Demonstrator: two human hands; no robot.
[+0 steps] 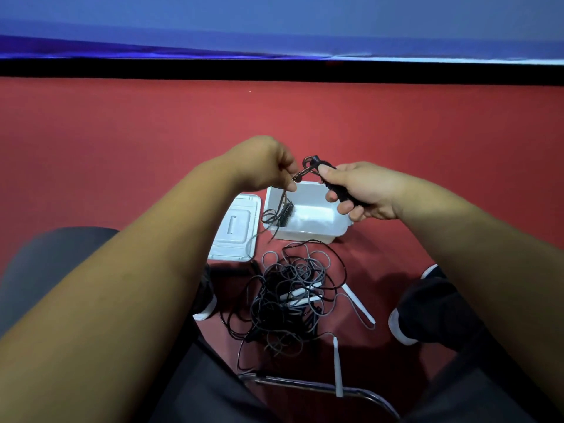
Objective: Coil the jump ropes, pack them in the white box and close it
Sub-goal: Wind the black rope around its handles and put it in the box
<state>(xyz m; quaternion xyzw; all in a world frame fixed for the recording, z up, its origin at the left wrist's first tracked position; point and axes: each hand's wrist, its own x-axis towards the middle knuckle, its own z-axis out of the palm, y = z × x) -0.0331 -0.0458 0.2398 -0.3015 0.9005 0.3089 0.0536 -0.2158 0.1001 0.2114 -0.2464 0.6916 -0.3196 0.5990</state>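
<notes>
We look down on a red floor [122,132] running to a black band [274,70] below a blue wall [274,19]; a chair's metal frame [320,384] shows nearest us, dimly lit.

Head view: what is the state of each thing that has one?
White box, open, upright on the floor.
Lid, off, flat beside the box.
Rope pile, tangled, uncoiled on the floor.
Left hand, pinching a black cord.
Right hand, gripping a black handle.
</notes>
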